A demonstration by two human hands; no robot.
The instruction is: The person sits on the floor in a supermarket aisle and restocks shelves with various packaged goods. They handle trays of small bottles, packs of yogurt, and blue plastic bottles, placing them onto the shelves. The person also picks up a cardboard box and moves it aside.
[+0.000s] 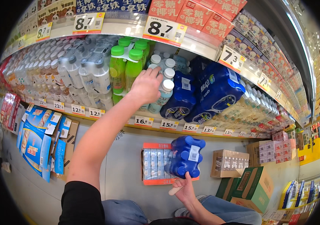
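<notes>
My left hand (146,85) reaches onto the lower shelf, its fingers over the cap of a white-capped bottle (162,95) group; whether they grip a cap cannot be told. Green-capped bottles (133,66) stand just left of it, and blue shrink-wrapped bottle packs (179,94) to its right. Low in front of me, my right hand (184,187) holds the near end of a blue shrink-wrapped pack of bottles (186,156) and also a small pale flat object (174,190), not clearly identifiable. This pack is above an open orange-edged carton (156,182) of small boxed drinks.
Opened blue cartons (35,143) lie on the floor at left. A brown carton (228,163) and green cartons (249,188) stand at right. The upper shelf edge (196,45), with price tags, overhangs the bottles. The lower shelf has a tagged front edge (123,119).
</notes>
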